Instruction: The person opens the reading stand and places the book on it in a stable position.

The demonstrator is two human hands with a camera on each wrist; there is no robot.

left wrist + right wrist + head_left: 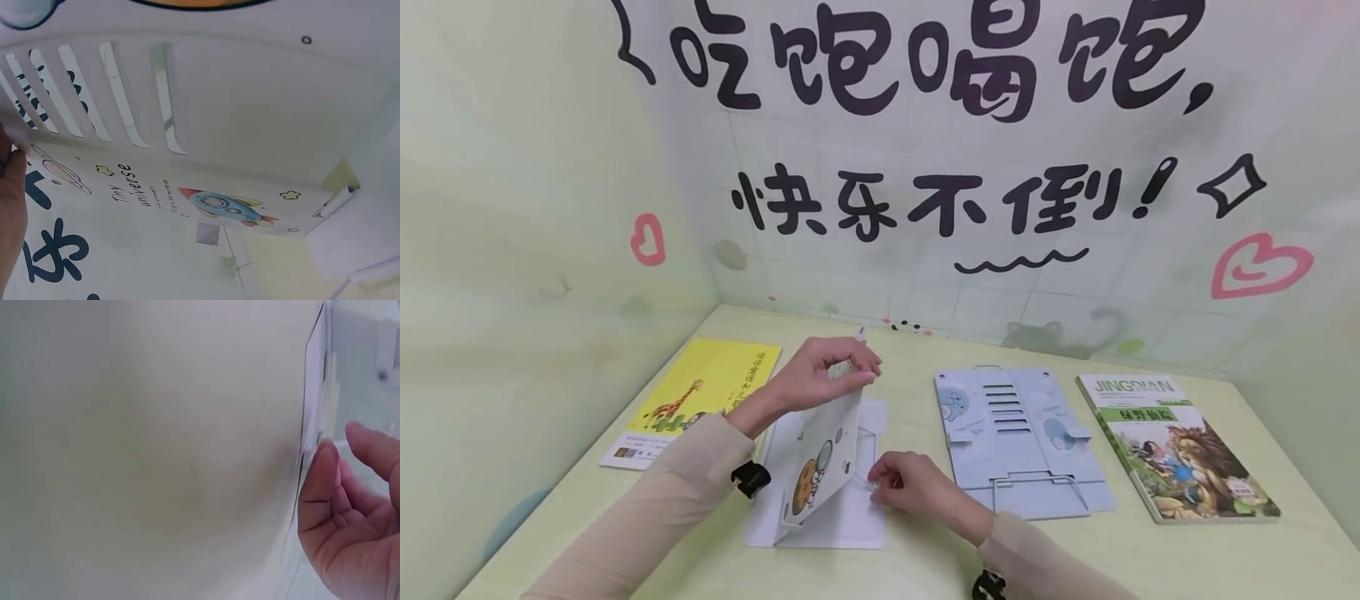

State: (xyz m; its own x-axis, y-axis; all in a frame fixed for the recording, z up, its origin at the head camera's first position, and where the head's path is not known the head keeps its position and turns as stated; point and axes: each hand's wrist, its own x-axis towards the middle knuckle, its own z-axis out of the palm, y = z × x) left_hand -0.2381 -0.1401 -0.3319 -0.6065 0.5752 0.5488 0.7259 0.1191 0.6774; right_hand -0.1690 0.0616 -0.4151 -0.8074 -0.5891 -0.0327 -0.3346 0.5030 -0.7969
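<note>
A white book stand (823,467) with cartoon prints stands with its panel tilted up from its base plate. My left hand (831,371) grips the panel's top edge. In the left wrist view the slotted panel (250,106) fills most of the frame, with a rocket print (228,206) on its lip and my left fingers at the edge. My right hand (917,483) is low beside the base, its curled fingers at the wire support (867,478) behind the panel. In the right wrist view my right hand's thumb (369,447) stands a little apart from the index finger.
On the right stands a pale blue book stand (1022,442) with a wire page holder, beside a book with a lion cover (1180,458). A yellow giraffe book (700,392) lies at the left, partly behind my left arm. A printed backdrop (910,275) encloses the table.
</note>
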